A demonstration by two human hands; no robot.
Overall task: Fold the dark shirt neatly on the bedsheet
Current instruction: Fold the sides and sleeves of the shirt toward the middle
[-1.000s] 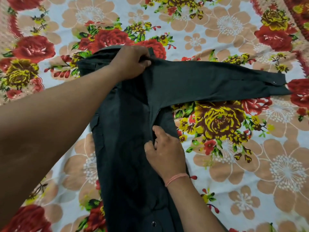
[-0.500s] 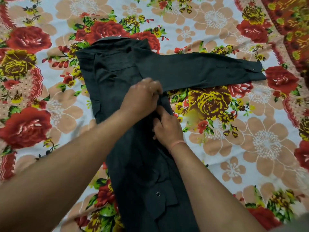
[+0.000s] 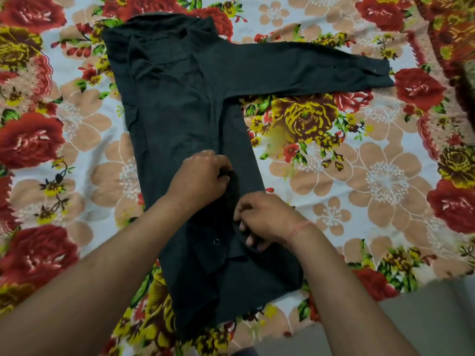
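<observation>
Bedsheet [image 3: 385, 181]: floral, red and peach blooms, spread under everything.
Dark shirt [image 3: 180, 111]: flat on the bedsheet, long axis running away from the person, collar far, hem near.
Sleeve [image 3: 308, 70]: stretched rightward, unfolded.
Left grip [image 3: 203, 176]: fingers curled on the shirt's middle fold.
Right grip [image 3: 262, 219]: pinches that fold hemward; likely nearer the sleeve.

The dark shirt [image 3: 174, 106] is spread on the floral bedsheet [image 3: 385, 176], its folded edge pinched by the left hand [image 3: 203, 176] and right hand [image 3: 264, 219].
</observation>
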